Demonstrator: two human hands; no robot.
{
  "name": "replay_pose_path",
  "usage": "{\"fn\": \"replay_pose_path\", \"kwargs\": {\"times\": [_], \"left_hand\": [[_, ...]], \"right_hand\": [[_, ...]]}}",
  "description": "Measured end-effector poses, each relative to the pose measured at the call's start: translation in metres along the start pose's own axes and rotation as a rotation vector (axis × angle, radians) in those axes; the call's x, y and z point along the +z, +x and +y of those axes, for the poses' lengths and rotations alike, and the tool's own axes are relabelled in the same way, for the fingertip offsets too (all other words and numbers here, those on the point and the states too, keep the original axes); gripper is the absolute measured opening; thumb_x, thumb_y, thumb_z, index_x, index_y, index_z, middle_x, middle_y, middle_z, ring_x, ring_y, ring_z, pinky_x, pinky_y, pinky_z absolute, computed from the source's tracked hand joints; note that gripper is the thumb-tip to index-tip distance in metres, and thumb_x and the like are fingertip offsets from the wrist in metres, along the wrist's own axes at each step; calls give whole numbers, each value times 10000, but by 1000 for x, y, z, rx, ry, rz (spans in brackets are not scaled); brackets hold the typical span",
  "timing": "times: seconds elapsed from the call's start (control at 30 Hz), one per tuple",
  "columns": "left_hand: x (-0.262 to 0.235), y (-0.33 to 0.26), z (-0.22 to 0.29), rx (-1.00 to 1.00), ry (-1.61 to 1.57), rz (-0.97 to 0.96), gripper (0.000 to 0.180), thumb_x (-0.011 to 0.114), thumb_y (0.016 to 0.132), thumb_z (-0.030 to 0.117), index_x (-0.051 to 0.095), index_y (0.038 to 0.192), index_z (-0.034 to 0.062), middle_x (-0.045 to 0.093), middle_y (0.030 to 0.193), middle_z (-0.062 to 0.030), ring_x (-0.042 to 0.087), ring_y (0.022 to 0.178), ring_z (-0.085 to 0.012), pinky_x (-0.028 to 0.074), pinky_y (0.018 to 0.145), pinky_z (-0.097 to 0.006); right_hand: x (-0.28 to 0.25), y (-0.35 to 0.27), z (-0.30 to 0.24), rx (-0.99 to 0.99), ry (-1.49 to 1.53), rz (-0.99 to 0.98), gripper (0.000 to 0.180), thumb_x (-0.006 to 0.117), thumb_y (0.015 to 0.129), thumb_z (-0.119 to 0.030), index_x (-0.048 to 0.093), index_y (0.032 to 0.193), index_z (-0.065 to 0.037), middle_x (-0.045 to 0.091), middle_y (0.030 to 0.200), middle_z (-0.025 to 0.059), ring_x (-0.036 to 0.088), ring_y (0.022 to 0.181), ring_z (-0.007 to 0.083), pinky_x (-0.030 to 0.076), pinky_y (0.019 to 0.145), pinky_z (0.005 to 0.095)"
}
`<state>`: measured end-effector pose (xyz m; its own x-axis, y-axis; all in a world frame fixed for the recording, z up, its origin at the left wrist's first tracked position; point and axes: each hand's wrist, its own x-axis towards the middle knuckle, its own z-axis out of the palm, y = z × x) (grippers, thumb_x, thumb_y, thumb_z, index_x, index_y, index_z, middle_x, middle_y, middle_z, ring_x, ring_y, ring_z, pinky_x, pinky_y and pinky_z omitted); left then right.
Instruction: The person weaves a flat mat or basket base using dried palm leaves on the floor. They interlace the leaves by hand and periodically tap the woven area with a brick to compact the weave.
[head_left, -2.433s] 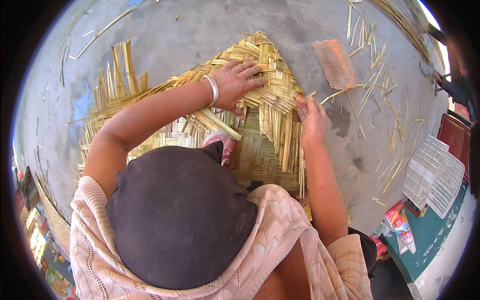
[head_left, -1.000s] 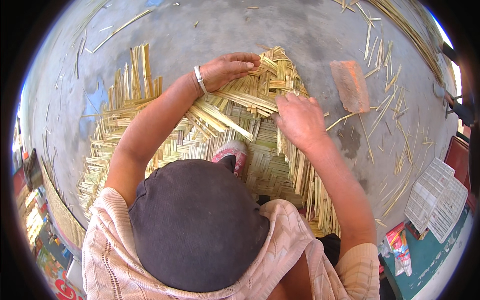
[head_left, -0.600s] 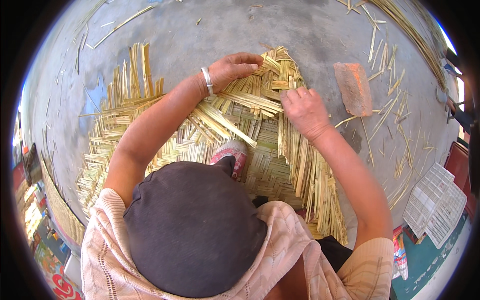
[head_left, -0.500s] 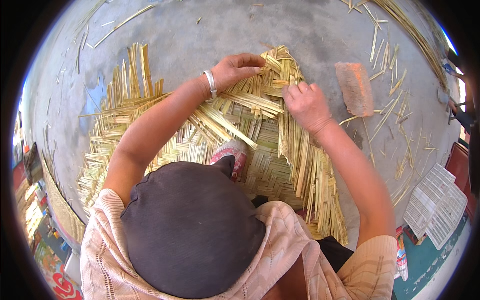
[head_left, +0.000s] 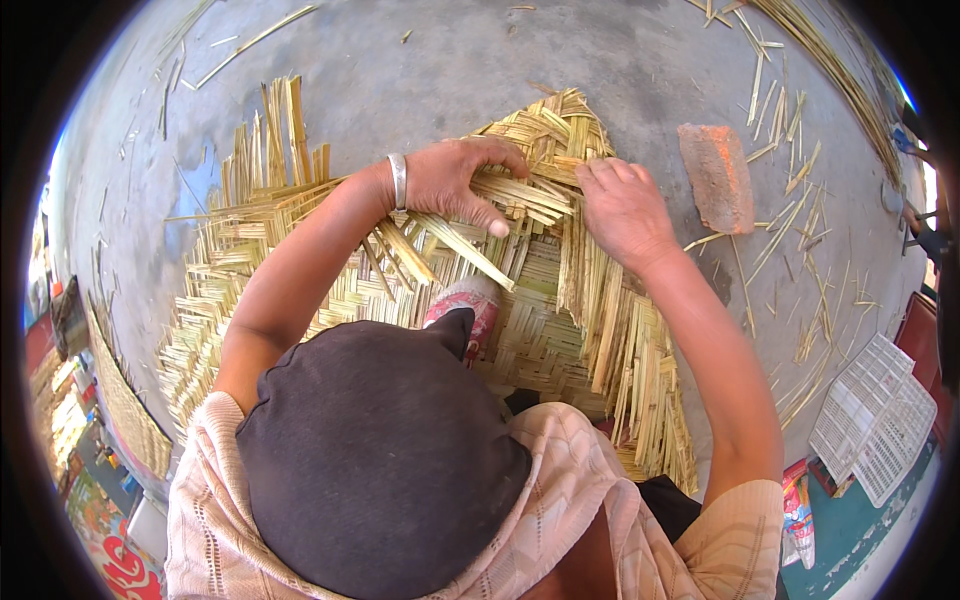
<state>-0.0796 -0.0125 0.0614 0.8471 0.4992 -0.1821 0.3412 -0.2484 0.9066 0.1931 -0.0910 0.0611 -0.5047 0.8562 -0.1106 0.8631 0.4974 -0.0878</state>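
A woven mat of split reed strips (head_left: 540,345) lies on the floor below my hands, its loose ends spread at the left and right. My left hand (head_left: 455,180), with a pale bracelet, is beside the plaited corner (head_left: 570,125); its thumb and fingers are spread apart around several loose strips (head_left: 535,197) without closing on them. At the right edge of that corner, my right hand (head_left: 625,210) has its fingers bent and pressed on the strips. Its fingertips partly hide what they grip. A shoe (head_left: 468,310) rests on the mat.
A reddish brick (head_left: 717,178) lies on the concrete floor right of the mat. Scattered reed scraps (head_left: 790,225) surround it, with a bundle of long reeds (head_left: 835,70) at the far right. White perforated plastic sheets (head_left: 870,415) sit at the right; a rolled mat edge (head_left: 130,400) stands left.
My left hand has come down from the top of the plaited corner toward the loose strips, its thumb spreading away from the fingers. My right hand stays at the corner's right edge.
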Motion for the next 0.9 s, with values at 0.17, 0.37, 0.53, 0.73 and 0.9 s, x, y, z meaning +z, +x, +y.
{"fn": "replay_pose_path", "kwargs": {"times": [0.17,0.37,0.53,0.73,0.9], "left_hand": [[4,-8,5,-134,8,61,520,830,789,183,631,1245,32,608,1318,-130,577,1243,-247,450,1085,-371],[7,-13,4,-39,55,159,426,767,796,200,669,1181,46,690,1141,-148,681,1028,-292,544,922,-344],[15,-15,2,-15,223,166,456,778,764,219,653,1174,65,667,1176,-143,640,1086,-323,510,961,-393],[18,-16,-1,-1,284,184,645,822,722,249,565,1294,101,617,1262,-149,578,1187,-340,454,1030,-423],[14,-16,-3,-37,116,169,763,854,699,257,507,1359,95,592,1294,-169,562,1216,-350,442,1055,-421]], "right_hand": [[-26,-8,-16,54,278,17,560,663,889,-309,546,1366,-40,537,1421,135,446,1356,308,334,1151,430],[-16,6,-34,139,597,68,510,702,792,-252,630,1263,-69,601,1328,130,516,1278,311,382,1105,437],[-11,11,-36,199,794,51,429,678,749,-162,675,1170,-81,655,1215,110,569,1190,305,427,1058,424],[-21,-3,-44,180,852,10,456,594,714,-27,658,1164,-67,658,1175,126,563,1162,328,412,1066,410],[-17,-4,-48,165,758,97,432,579,766,8,668,1179,-81,678,1101,124,602,1088,323,476,983,415]]}}
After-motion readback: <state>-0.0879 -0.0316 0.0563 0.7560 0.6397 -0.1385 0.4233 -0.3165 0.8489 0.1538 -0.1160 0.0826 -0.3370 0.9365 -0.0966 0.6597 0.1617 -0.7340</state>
